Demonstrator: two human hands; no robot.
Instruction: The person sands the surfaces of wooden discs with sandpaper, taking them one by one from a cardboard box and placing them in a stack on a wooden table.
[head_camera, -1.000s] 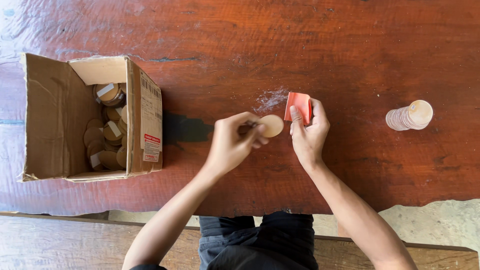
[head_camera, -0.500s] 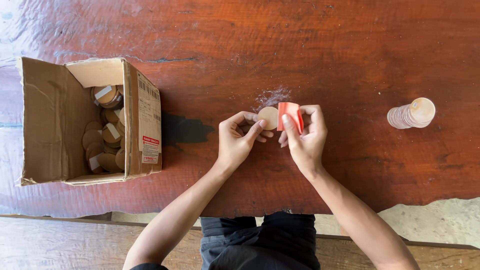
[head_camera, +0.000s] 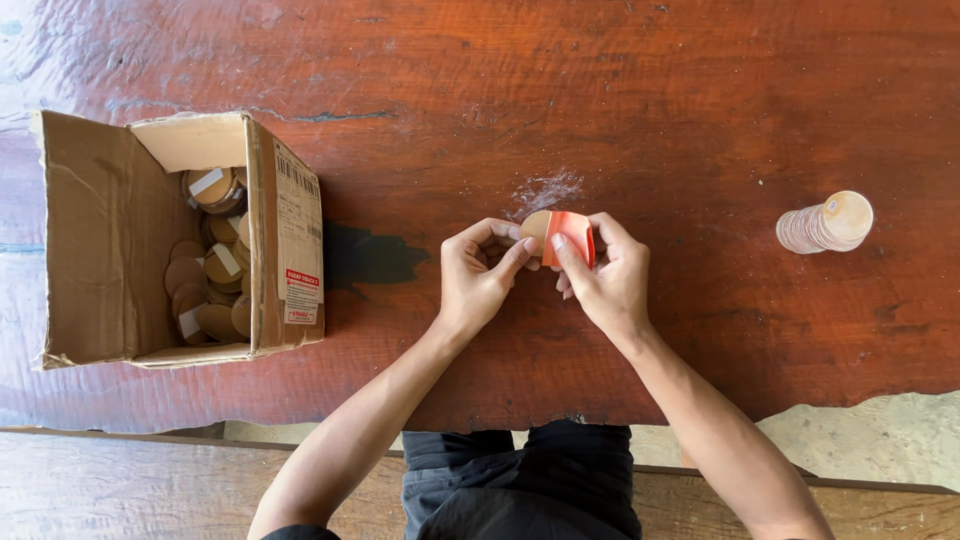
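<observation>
Centrally, left hand (head_camera: 478, 275) pinches a round wooden disc (head_camera: 535, 226) — right hand (head_camera: 605, 275) fingers press folded orange sandpaper (head_camera: 572, 235), long axis upright, against its edge.

Reddish wooden table (head_camera: 650, 110), open cardboard box (head_camera: 110, 240) left, disc stack (head_camera: 825, 224) right

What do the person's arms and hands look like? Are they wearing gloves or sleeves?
No gloves. Both the left hand and the right hand are bare, with no rings, watch or bracelets showing. The forearms are uncovered too: no sleeves reach down them in this view. Lower down, the person wears dark clothing.
</observation>
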